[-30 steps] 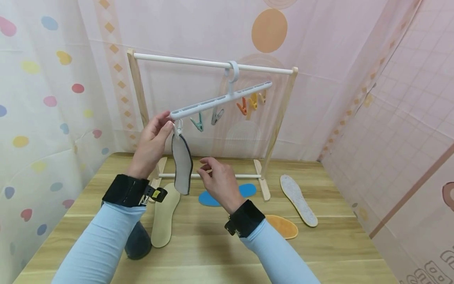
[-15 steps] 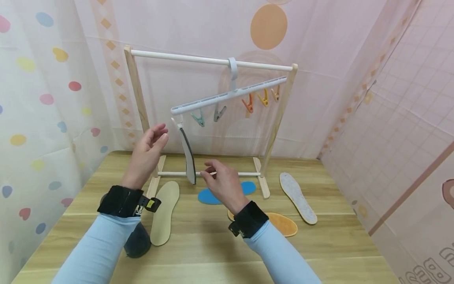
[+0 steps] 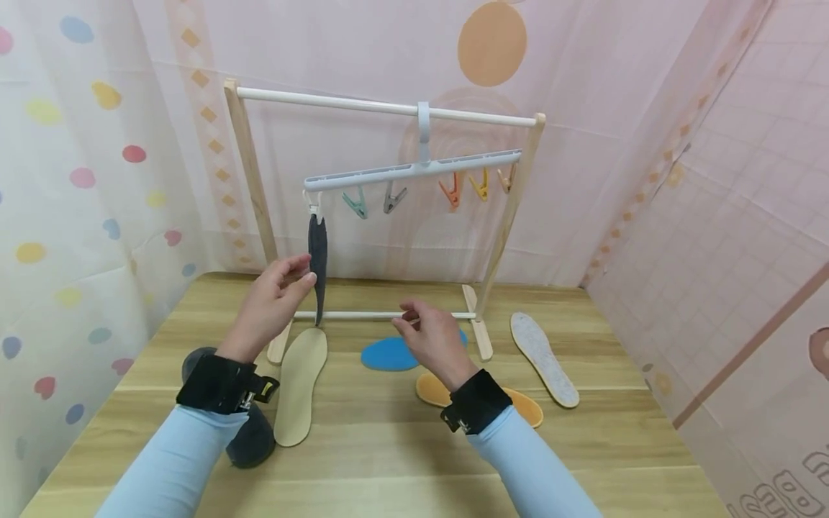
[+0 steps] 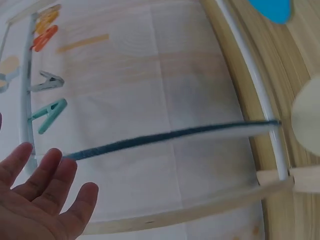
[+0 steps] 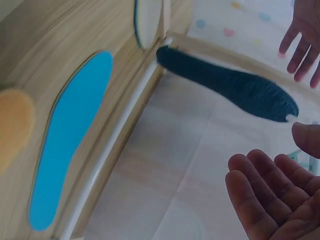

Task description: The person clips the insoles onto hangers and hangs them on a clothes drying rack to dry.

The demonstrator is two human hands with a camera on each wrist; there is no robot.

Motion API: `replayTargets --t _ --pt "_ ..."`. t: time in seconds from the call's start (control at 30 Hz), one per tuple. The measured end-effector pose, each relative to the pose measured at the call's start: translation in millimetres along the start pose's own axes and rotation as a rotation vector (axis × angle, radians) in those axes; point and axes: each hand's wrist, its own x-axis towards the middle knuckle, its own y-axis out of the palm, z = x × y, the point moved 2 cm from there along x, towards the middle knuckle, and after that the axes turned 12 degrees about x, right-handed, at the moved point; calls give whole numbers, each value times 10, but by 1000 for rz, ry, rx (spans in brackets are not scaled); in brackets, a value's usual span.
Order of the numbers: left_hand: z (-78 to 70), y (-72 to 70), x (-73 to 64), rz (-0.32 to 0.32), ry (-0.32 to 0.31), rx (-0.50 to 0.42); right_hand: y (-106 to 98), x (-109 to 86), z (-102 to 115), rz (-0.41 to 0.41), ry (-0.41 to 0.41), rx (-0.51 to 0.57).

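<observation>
A dark insole (image 3: 318,248) hangs toe-down from a white clip (image 3: 314,207) at the left end of a pale blue hanger (image 3: 401,172). Seen almost edge-on from the head, it shows its dark broad face in the right wrist view. My left hand (image 3: 268,306) is beside the insole's middle, its fingertips overlapping that edge in the head view. Its fingers are relaxed and spread in the left wrist view, gripping nothing. My right hand (image 3: 435,344) hovers in front of a blue insole (image 3: 388,354), fingers loosely bent around nothing.
The hanger hooks over a white rail (image 3: 324,103) on a wooden stand, tilted lower at left. Several clips, including an orange clip (image 3: 451,192), dangle from it. On the table lie a cream insole (image 3: 301,388), an orange insole (image 3: 524,408), a grey insole (image 3: 544,360) and dark items (image 3: 251,439).
My left hand has let go near the white clip and dropped lower beside the insole. The insole has turned from its pale face to its dark side. The hanger's left end has risen.
</observation>
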Motion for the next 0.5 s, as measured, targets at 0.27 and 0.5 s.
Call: replayTargets --t 0.27,0.5 --pt "68 52 -40 19 99 219 -115 -66 -138 26 58 -5" --pt "124 119 -82 124 142 383 -156 -131 -271 52 92 -57"
